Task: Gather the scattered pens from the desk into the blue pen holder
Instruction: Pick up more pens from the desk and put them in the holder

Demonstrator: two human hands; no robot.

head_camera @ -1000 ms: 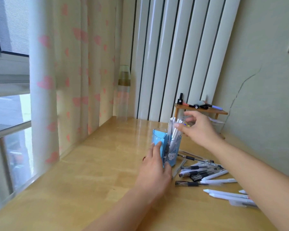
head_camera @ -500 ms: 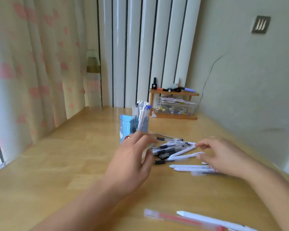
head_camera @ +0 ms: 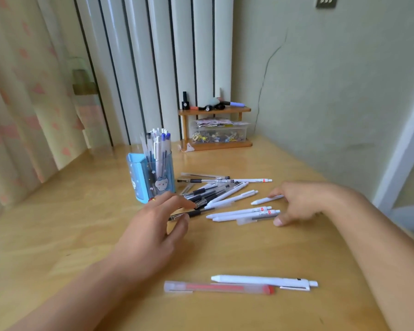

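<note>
The left hand hovers with fingers spread over a black pen. The right hand, loosely open, touches a white pen. The blue pen holder stands on the surface beside the scattered pens.

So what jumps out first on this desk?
A blue pen holder, already crammed with pens, stands left of a scattered heap of pens. The left hand and right hand reach into that heap, while a red pen lies nearest the viewer.
</note>
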